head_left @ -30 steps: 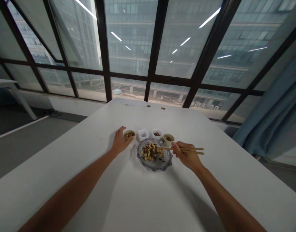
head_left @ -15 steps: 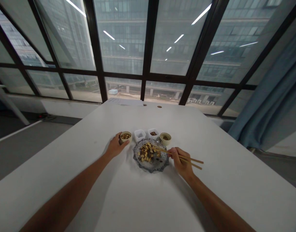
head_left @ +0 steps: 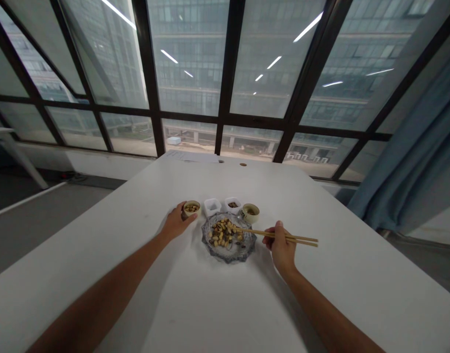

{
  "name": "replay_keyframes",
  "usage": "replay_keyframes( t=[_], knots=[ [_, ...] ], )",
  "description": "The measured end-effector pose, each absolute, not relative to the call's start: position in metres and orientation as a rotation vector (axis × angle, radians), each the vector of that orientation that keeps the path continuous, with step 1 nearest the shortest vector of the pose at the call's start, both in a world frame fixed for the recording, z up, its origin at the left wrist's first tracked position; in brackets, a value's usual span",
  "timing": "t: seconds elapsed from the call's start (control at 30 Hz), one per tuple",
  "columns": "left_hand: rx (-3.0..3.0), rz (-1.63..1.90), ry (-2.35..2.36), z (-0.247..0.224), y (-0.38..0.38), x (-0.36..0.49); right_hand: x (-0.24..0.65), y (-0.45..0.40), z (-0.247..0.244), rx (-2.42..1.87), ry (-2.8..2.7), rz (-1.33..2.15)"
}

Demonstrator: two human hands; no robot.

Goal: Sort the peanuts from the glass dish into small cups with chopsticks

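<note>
Windows (head_left: pixel 190 59) behind, blue curtain (head_left: pixel 405 162) at right. White bench (head_left: pixel 210 304) carries the lot. Clear glass bowl (head_left: pixel 228 257) sits between the hands, pale nuts (head_left: pixel 220 234) and dark seeds mixed in it, mostly toward its left and far side. Right hand (head_left: pixel 282 247) closed around 2 chopsticks (head_left: pixel 302 239), tips over the bowl among the nuts; can't tell if they pinch a piece. Left hand (head_left: pixel 175 223) curled around left cup (head_left: pixel 191 214), upright, nuts or similar inside. Right cup (head_left: pixel 250 215) stands just beyond the bowl. 2 white tubs between cups: right tub (head_left: pixel 233 210) has dark bits, left tub (head_left: pixel 212 211) looks empty, probably.
</note>
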State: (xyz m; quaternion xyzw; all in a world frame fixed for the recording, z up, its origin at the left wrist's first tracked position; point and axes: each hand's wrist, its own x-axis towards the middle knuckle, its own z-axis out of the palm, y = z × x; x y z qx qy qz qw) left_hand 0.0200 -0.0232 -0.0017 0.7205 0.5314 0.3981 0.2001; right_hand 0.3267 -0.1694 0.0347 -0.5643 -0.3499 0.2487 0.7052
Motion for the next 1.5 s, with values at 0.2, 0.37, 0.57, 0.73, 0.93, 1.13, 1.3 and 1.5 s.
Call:
replay_keyframes(
  t=[0.2, 0.37, 0.57, 0.73, 0.93, 1.13, 1.3, 1.5],
  knots=[
    [2.016, 1.090, 1.459, -0.001, -0.023, 0.019, 0.335, -0.156, 0.021, -1.184, -0.474, 0.813],
    [2.021, 1.086, 1.465, -0.003, -0.023, 0.018, 0.339, -0.153, 0.013, -1.132, -0.421, 0.868],
    [2.027, 1.093, 1.501, -0.001, -0.025, 0.018, 0.347, -0.151, 0.004, -1.119, -0.608, 0.827],
    [2.009, 1.135, 1.443, 0.002, -0.028, 0.020, 0.350, -0.152, 0.002, -1.114, -0.594, 0.823],
    [2.022, 1.159, 1.414, -0.001, -0.026, 0.020, 0.350, -0.153, 0.005, -1.131, -0.483, 0.856],
    [2.028, 1.154, 1.375, -0.003, -0.026, 0.021, 0.355, -0.154, 0.005, -1.145, -0.520, 0.859],
    [2.014, 1.175, 1.331, -0.001, -0.028, 0.023, 0.349, -0.156, 0.013, -1.142, -0.537, 0.764],
    [1.998, 1.165, 1.327, -0.001, -0.027, 0.022, 0.331, -0.167, 0.025, -1.148, -0.749, 0.542]
  ],
)
